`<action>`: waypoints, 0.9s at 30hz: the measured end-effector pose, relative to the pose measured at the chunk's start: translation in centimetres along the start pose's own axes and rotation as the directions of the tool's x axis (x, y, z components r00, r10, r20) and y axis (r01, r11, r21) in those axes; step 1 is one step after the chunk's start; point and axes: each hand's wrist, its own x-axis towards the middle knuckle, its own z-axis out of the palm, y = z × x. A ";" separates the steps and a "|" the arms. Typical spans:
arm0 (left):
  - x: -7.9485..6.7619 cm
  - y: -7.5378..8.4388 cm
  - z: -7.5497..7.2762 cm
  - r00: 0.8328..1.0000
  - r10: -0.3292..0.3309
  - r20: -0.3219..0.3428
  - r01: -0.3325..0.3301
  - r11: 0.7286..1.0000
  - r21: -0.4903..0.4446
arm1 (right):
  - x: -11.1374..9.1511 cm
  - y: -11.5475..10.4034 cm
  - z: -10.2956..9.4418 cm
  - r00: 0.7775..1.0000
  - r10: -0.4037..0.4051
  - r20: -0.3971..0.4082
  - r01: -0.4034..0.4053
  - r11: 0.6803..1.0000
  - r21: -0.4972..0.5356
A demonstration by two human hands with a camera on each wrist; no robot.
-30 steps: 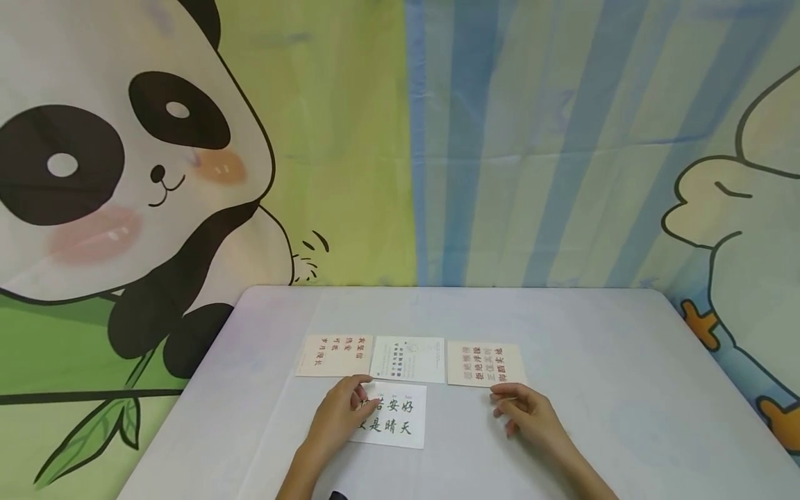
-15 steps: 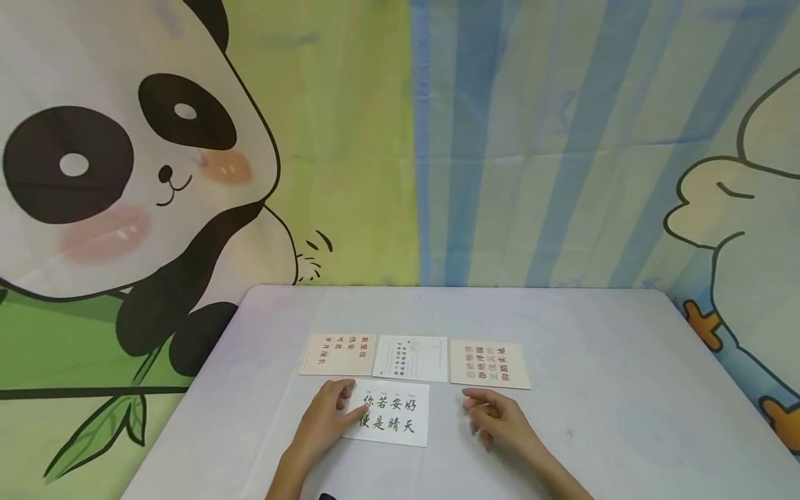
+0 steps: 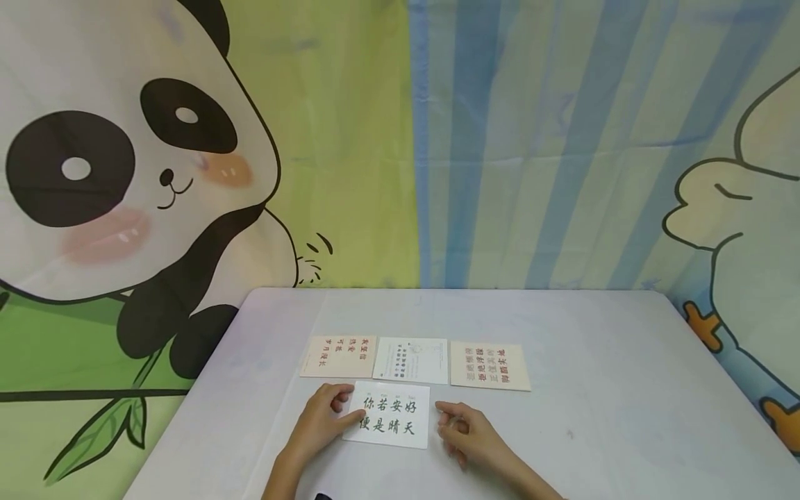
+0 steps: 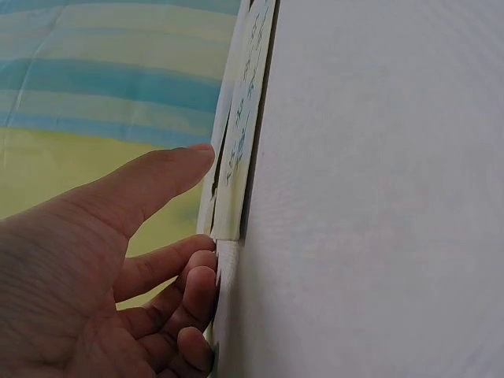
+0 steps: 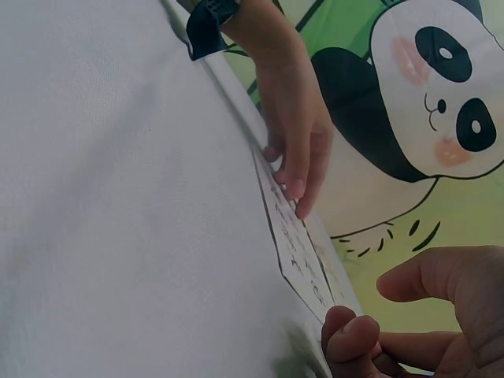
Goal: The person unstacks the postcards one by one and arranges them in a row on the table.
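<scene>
A white card [image 3: 394, 417] with two lines of dark green Chinese characters lies flat on the table. My left hand [image 3: 320, 422] is at its left edge, thumb reaching over the lower left part and fingers by the upper corner. In the left wrist view the thumb and index finger stand apart beside the card [image 4: 242, 150], the other fingers loosely bent. Just off the card's right edge is my right hand [image 3: 471, 434], its fingers loosely bent and holding nothing. The right wrist view has its thumb [image 5: 417, 276] apart from the fingers.
Behind the white card three more cards lie in a row: a cream card with red characters [image 3: 338, 356], a white printed card [image 3: 410, 360] and another cream card [image 3: 490, 366]. The pale table [image 3: 600, 389] ends at a cartoon cloth backdrop [image 3: 350, 139].
My right hand has moved left and a little down, from below the right cream card to beside the white card. My left hand has slid slightly left, uncovering the white card's first characters.
</scene>
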 end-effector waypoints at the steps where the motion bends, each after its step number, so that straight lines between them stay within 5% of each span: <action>1: 0.0 0.0 0.0 1.000 0.005 0.002 -0.005 1.000 -0.003 | 0.0 0.1 0.2 1.000 0.005 0.006 -0.005 1.000 0.000; 15: 0.0 0.0 0.3 0.999 0.043 0.005 -0.043 0.999 0.005 | 0.3 0.4 1.2 0.996 0.091 -0.025 -0.090 0.994 0.062; 27: 0.1 -0.1 0.5 0.998 0.054 -0.009 -0.055 0.995 -0.085 | 0.2 0.8 1.0 0.996 0.073 -0.049 -0.068 0.992 0.106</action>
